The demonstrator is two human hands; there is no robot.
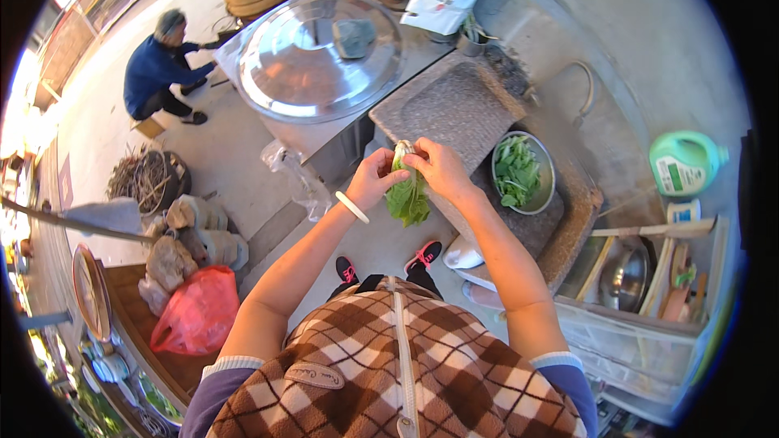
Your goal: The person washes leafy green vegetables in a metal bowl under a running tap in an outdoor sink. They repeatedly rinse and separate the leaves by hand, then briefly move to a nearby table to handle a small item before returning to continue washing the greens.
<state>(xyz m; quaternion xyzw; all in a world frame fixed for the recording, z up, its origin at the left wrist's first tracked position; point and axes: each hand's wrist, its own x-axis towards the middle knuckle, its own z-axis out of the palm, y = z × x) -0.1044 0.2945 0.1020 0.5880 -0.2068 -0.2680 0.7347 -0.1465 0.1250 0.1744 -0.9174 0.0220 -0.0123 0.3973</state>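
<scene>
A head of leafy green vegetable (408,198) hangs between my two hands, its pale stem end up and its leaves down. My left hand (374,179), with a pale bangle at the wrist, grips it from the left side. My right hand (441,167) holds the stem end from the right, thumb and fingers on it. To the right, a metal bowl (548,185) with loose green leaves (516,170) sits in the basin of a stone sink (575,231). The sink's flat stone slab (450,103) lies just beyond my hands.
A large metal lid (286,67) covers the stove top ahead. Another person (149,76) sits at the upper left. A red plastic bag (201,313) lies at the left, below a basket of twigs (143,182). A green detergent jug (684,164) and plastic drawers (633,340) stand at the right.
</scene>
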